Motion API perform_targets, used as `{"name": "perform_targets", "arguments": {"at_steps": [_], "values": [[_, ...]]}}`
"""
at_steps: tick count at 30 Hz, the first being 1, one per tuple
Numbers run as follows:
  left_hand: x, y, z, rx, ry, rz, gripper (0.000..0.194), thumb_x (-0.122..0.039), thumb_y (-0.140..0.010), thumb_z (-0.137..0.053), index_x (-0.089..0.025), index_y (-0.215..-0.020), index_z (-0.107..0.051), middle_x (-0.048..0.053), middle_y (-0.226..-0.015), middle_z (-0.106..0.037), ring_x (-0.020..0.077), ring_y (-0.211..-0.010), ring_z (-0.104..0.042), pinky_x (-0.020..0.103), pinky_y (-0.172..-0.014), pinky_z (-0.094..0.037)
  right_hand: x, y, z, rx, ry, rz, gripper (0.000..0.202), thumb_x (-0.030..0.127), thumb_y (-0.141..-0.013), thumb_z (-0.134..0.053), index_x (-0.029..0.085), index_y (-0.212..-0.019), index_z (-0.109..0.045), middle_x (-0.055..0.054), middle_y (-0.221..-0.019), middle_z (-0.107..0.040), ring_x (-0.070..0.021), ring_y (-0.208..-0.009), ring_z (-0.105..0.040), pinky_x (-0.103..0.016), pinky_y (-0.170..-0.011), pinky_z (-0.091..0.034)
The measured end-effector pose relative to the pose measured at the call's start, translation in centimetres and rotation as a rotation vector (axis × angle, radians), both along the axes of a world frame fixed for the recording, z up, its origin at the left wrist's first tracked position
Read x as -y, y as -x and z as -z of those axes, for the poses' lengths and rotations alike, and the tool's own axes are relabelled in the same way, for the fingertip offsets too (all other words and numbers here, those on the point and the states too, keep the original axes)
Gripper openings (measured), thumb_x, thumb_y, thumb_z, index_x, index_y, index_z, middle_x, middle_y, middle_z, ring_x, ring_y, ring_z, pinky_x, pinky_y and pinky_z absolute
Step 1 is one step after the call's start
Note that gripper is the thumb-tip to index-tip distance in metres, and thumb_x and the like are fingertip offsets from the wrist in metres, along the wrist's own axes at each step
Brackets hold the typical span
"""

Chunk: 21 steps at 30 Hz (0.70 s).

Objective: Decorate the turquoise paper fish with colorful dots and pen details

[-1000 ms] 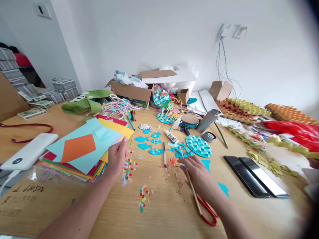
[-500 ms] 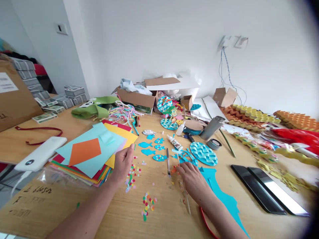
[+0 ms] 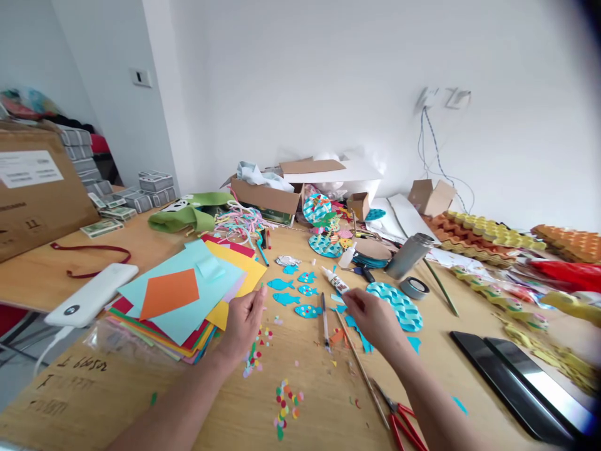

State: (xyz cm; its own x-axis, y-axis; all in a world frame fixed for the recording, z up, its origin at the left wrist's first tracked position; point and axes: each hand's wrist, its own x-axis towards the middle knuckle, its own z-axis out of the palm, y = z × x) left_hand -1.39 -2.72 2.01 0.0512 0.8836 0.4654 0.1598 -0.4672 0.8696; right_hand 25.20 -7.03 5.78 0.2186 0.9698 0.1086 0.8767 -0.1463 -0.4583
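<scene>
My left hand (image 3: 243, 319) is raised over the table beside the coloured paper stack (image 3: 181, 291). Its fingers are pinched, with a tiny green bit at the tips; what they hold is too small to name. My right hand (image 3: 370, 313) has its fingers closed at the lower end of a white glue bottle (image 3: 335, 280). Left of that bottle lie several blue paper fish (image 3: 308, 311) and a pen (image 3: 325, 322). A thin wooden stick (image 3: 364, 369) and red-handled scissors (image 3: 399, 413) lie by my right forearm. Confetti dots (image 3: 284, 407) are scattered between my arms.
A patterned blue disc (image 3: 399, 307), a tape roll (image 3: 414, 287) and a metal bottle (image 3: 409, 255) stand or lie to the right, with two dark phones (image 3: 507, 382) nearer. A white power bank (image 3: 92, 294) is at left. Craft boxes (image 3: 265, 195) line the wall.
My right hand has moved up from the orange scraps and stick to the glue bottle. The scissors now show, and the large blue paper under my right arm is mostly out of sight. The view has shifted.
</scene>
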Motion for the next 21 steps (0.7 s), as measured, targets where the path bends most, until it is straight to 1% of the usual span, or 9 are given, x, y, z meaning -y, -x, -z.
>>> {"name": "perform_targets", "arguments": {"at_steps": [1,2,4,5,7,8,9,14,21], "values": [[0.0,0.0,0.1,-0.007,-0.019,-0.001,0.048,-0.045,-0.097,-0.042,-0.023,-0.059,-0.023,-0.007,-0.053,-0.021,0.0093,-0.049,-0.021,0.026,-0.044,-0.021,-1.6,0.5,-0.6,-0.136,0.111,0.051,0.020,0.026,-0.096,-0.052,0.018,-0.088,-0.068,-0.003,-0.071,-0.067,-0.0185,-0.064,-0.063,-0.027,-0.060,-0.045],[0.0,-0.1,0.1,-0.016,-0.036,0.000,0.047,-0.044,-0.097,-0.042,-0.023,-0.059,-0.023,-0.007,-0.053,-0.021,0.0092,-0.049,-0.021,0.026,-0.045,-0.021,-3.3,1.0,-0.9,-0.188,0.171,0.053,0.022,0.026,-0.098,-0.050,0.017,-0.089,-0.067,-0.002,-0.070,-0.067,-0.0163,-0.060,-0.061,-0.026,-0.057,-0.045],[0.1,-0.1,0.1,-0.036,-0.068,0.009,0.047,-0.041,-0.098,-0.041,-0.023,-0.059,-0.023,-0.007,-0.053,-0.021,0.0089,-0.048,-0.022,0.026,-0.045,-0.021,-6.8,2.1,-0.7,-0.237,0.277,0.055,0.021,0.025,-0.098,-0.051,0.015,-0.091,-0.068,-0.003,-0.070,-0.067,-0.0149,-0.057,-0.061,-0.026,-0.055,-0.047],[0.1,-0.1,0.1,-0.051,-0.081,0.016,0.047,-0.040,-0.098,-0.041,-0.023,-0.059,-0.022,-0.007,-0.053,-0.021,0.0088,-0.048,-0.022,0.026,-0.045,-0.020,-8.4,2.6,-0.2,-0.257,0.327,0.068,0.021,0.026,-0.099,-0.052,0.013,-0.094,-0.068,-0.005,-0.075,-0.069,-0.0156,-0.060,-0.063,-0.027,-0.057,-0.050],[0.2,-0.2,0.1,-0.079,-0.105,0.027,0.046,-0.038,-0.099,-0.040,-0.022,-0.059,-0.023,-0.007,-0.052,-0.022,0.0086,-0.047,-0.023,0.026,-0.046,-0.020,-11.3,3.5,1.0,-0.295,0.408,0.091,0.023,0.031,-0.098,-0.058,0.013,-0.111,-0.066,-0.009,-0.103,-0.070,-0.0193,-0.084,-0.068,-0.035,-0.073,-0.057],[0.3,-0.2,0.1,-0.090,-0.111,0.028,0.046,-0.037,-0.099,-0.040,-0.022,-0.058,-0.024,-0.007,-0.051,-0.023,0.0086,-0.046,-0.024,0.026,-0.046,-0.020,-12.4,3.8,1.6,-0.311,0.441,0.105,0.031,0.035,-0.097,-0.061,0.017,-0.123,-0.061,-0.008,-0.121,-0.064,-0.0205,-0.099,-0.066,-0.040,-0.084,-0.057],[0.4,-0.2,0.2,-0.100,-0.113,0.031,0.046,-0.037,-0.099,-0.040,-0.022,-0.058,-0.025,-0.007,-0.050,-0.024,0.0086,-0.046,-0.025,0.026,-0.046,-0.021,-13.4,4.1,2.1,-0.326,0.462,0.118,0.033,0.035,-0.097,-0.061,0.018,-0.126,-0.060,-0.009,-0.127,-0.062,-0.0223,-0.105,-0.065,-0.043,-0.088,-0.056],[0.6,-0.2,0.7,-0.125,-0.080,0.078,0.045,-0.036,-0.101,-0.040,-0.021,-0.059,-0.029,-0.006,-0.048,-0.031,0.0094,-0.046,-0.030,0.025,-0.050,-0.026,-16.4,4.8,3.4,-0.344,0.530,0.179,0.036,0.035,-0.096,-0.063,0.016,-0.126,-0.060,-0.011,-0.127,-0.061,-0.0236,-0.106,-0.064,-0.044,-0.089,-0.056],[0.7,-0.2,0.2,-0.112,-0.044,0.072,0.046,-0.038,-0.101,-0.039,-0.021,-0.059,-0.030,-0.006,-0.047,-0.032,0.0100,-0.046,-0.032,0.025,-0.051,-0.029,-17.8,4.6,3.7,-0.312,0.592,0.218,0.036,0.035,-0.096,-0.063,0.016,-0.126,-0.060,-0.011,-0.127,-0.061,-0.0237,-0.106,-0.064,-0.043,-0.089,-0.056]]}}
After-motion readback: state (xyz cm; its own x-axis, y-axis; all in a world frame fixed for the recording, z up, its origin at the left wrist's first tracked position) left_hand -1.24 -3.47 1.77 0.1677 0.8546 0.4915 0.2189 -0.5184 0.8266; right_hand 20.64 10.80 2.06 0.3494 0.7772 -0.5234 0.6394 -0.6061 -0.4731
